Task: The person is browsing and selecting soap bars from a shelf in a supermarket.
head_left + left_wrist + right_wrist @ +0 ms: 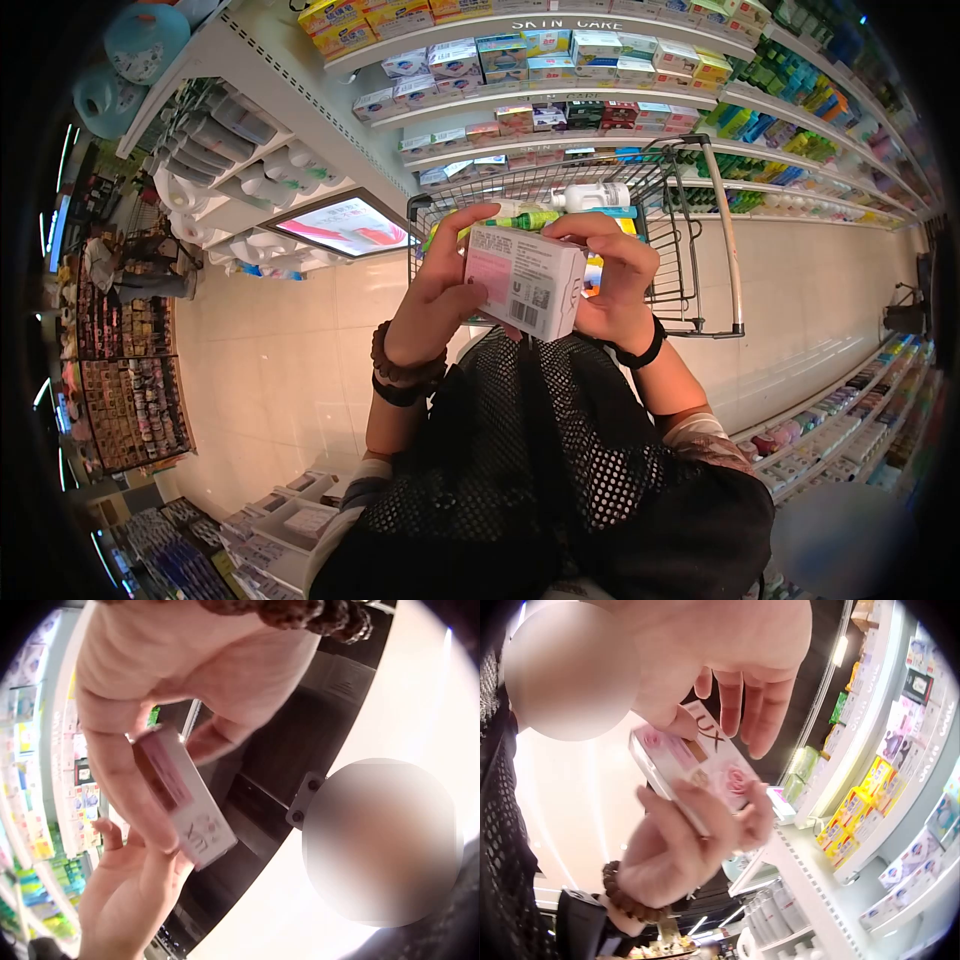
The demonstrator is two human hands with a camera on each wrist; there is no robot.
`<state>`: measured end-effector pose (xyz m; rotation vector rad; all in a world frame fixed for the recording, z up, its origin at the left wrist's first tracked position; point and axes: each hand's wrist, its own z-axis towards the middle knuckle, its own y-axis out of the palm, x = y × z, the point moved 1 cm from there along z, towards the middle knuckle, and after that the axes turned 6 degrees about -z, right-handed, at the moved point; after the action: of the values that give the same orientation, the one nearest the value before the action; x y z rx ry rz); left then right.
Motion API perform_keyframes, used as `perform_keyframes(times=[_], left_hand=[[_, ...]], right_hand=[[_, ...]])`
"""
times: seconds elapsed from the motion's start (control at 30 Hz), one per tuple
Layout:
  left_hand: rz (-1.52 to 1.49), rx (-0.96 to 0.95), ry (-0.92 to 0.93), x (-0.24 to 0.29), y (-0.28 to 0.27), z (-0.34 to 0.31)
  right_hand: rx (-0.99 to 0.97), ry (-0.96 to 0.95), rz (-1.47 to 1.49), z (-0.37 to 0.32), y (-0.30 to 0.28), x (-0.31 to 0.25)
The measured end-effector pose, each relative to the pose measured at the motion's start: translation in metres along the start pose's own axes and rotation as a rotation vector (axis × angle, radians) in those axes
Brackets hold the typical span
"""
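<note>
A white and pink LUX box point(520, 280) is held up in front of the torso, its printed back with a barcode facing the head view. The left hand point(435, 300) grips its left side, thumb on the printed face. At the box's right side is the right hand point(615, 275), its thumb against the box and its fingers loosely bent. In the right wrist view the box point(712, 761) shows pink roses; the left hand point(686, 840) curls round it, while the right hand's fingers point(754, 705) hang beside it.
Directly beyond the hands stands a wire shopping cart point(741, 290) holding a white bottle point(600, 196) and green packages. Shelves point(560, 98) of boxed goods run behind it. A lit screen point(345, 225) is at the left, above the tiled floor point(290, 370).
</note>
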<state>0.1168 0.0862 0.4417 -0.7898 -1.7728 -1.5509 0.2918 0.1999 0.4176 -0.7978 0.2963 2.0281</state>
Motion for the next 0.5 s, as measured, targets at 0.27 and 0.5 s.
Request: perform_keyframes(times=[0.27,0.5], left_hand=[[-0.373,-0.453,-0.131,-0.049,-0.041,0.020],[-0.389,-0.374,-0.253,-0.049,-0.041,0.020]], right_hand=[[-0.306,0.211,-0.345,0.029,0.023,-0.007],[-0.380,0.393,-0.135,0.030,0.021,0.005]])
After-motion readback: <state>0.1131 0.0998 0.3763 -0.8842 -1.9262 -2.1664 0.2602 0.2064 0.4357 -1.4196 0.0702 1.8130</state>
